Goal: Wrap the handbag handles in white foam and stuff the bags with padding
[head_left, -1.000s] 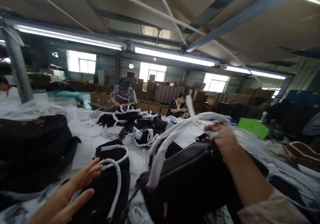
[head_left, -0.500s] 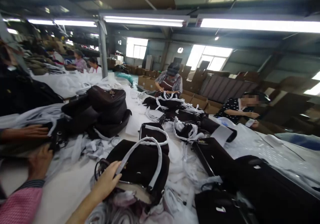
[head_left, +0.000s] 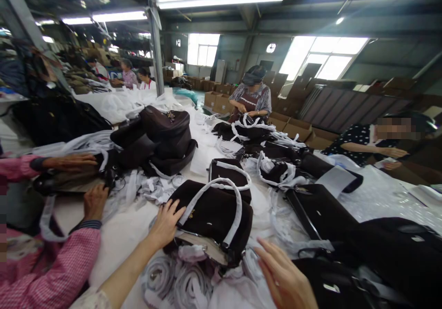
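Note:
A dark handbag lies in front of me, its two handles wrapped in white padding and its light lining showing at the near edge. My left hand rests against the bag's left side with fingers spread, not gripping a handle. To the right of the bag is my right hand, fingers stretched out and apart, holding nothing. Just below the bag sit wrapped coiled straps. Behind it stands a smaller dark bag with a wrapped handle.
At left, a co-worker's hands work on another dark bag. Several dark bags are piled behind that. More black bags crowd the right. Another person stands across the table, and one sits at right.
The view has swung left, so things appear farther right. My left fingers have left the wrapped handle and spread on the bag's side. My right hand has come into view.

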`<state>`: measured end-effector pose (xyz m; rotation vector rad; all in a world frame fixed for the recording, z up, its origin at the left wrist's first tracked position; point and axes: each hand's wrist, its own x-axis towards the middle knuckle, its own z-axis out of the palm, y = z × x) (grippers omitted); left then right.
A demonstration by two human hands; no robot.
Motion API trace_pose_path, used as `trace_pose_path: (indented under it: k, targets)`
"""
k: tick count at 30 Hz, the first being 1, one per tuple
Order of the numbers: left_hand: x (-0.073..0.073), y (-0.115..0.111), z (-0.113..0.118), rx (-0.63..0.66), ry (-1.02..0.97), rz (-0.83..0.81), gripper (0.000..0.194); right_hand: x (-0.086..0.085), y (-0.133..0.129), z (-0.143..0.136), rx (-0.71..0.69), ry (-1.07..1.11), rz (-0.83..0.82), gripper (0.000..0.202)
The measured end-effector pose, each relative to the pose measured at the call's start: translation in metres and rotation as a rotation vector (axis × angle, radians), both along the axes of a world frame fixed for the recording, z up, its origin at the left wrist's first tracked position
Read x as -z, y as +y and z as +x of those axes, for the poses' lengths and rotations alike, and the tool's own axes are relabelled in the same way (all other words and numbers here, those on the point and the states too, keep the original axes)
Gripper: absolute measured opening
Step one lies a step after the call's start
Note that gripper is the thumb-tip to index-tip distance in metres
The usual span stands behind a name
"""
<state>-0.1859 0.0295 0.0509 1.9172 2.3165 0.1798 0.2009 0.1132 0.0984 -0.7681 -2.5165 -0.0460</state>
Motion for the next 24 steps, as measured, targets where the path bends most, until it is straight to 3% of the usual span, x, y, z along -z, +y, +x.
trace_pose_path:
  k: [3,5,8,10,13,17,21,24]
  targets:
    - [0.007,0.008,0.0,0.035,0.048,-0.035,0.054,0.012,-0.007,-0.084,0.131,-0.368,-0.288,0.034]
    - [0.009,0.01,0.002,0.042,0.078,-0.04,0.051,0.018,-0.004,-0.118,0.245,-0.549,-0.433,0.055]
    - [0.011,0.009,0.005,0.051,0.097,-0.038,0.063,0.028,0.0,-0.133,0.342,-0.633,-0.485,0.088]
    - [0.009,0.008,0.007,0.073,0.088,-0.03,0.054,0.032,-0.001,-0.131,0.358,-0.663,-0.497,0.073]
    - [-0.006,0.014,0.007,0.077,0.057,-0.002,0.02,0.025,0.0,-0.125,0.342,-0.653,-0.492,0.044]
    - [-0.057,0.039,0.004,-0.013,-0.017,0.102,0.024,-0.012,0.021,-0.103,0.422,-0.525,-0.437,0.049]
    - [-0.132,0.059,0.009,-0.005,-0.147,0.213,0.037,-0.07,0.037,-0.055,0.478,-0.369,-0.396,0.043]
    - [-0.188,0.054,0.023,0.111,-0.251,0.25,0.04,-0.118,0.023,-0.002,0.435,-0.182,-0.368,0.029]
